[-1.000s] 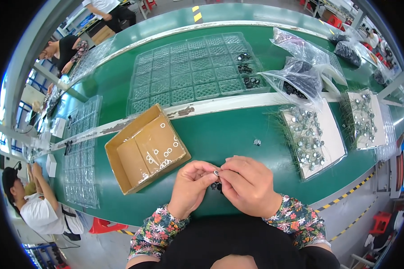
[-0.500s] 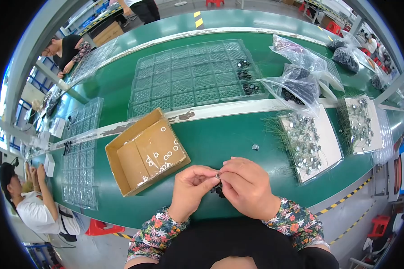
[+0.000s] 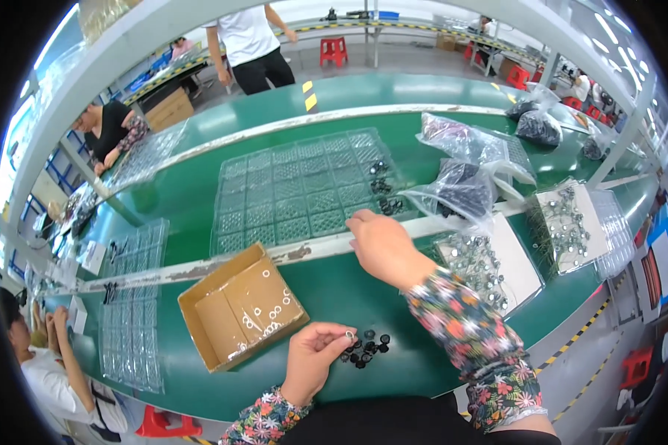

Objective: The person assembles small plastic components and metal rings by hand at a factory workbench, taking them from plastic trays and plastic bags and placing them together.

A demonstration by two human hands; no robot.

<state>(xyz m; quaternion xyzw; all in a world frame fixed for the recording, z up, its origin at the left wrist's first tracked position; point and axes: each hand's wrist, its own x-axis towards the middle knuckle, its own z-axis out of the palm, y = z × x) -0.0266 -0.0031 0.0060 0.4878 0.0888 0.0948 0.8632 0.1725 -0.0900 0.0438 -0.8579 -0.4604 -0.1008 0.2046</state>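
My left hand (image 3: 315, 360) is closed in a pinch on a small white ring (image 3: 350, 335), above the near part of the green table. Just beside its fingertips lies a loose cluster of small round black parts (image 3: 364, 350). My right hand (image 3: 384, 248) is stretched forward across the white ledge, at the near right edge of a clear compartment tray (image 3: 297, 185). Its fingers are bent together, and whatever they hold is hidden. Several black parts (image 3: 381, 185) sit in the tray's right-hand compartments. Left of my left hand, an open cardboard box (image 3: 208, 304) holds several white rings (image 3: 273, 326).
Plastic bags of black parts (image 3: 456, 189) lie beyond my right arm. Nearer stand white boards (image 3: 508, 256) with small round metallic parts and thin wires. More clear trays (image 3: 133, 311) lie at left. Co-workers sit at the left side; one person stands beyond the table.
My hands have parted. The right has gone forward to the tray; the left stays near the box, now pinching a ring. The view has tilted up, and the black parts are uncovered.
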